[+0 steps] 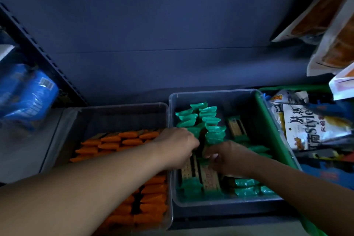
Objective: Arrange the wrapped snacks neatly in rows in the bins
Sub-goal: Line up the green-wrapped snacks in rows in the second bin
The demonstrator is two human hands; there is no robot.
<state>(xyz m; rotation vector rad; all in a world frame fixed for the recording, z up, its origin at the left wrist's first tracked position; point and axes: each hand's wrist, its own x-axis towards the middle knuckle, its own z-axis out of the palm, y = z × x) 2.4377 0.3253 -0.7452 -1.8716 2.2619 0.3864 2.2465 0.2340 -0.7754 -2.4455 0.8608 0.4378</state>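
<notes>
Presently, left hand (pixel 176 145) and right hand (pixel 228 157) are both inside the right bin (pixel 210 94).
Each hand's curled fingers grasp green-wrapped snacks (pixel 214 134) mid-bin, the hands nearly touching. Orange-wrapped snacks (pixel 115 140) lie in rows in the left bin (pixel 118 105).

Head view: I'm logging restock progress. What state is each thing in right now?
left bin, full of orange snacks in rows
right bin, partly filled
green snacks, back ones stacked in rows, front ones lying loose
left hand, gripping green snacks
right hand, pinching green snacks
green basket, heaped with mixed bags
</notes>
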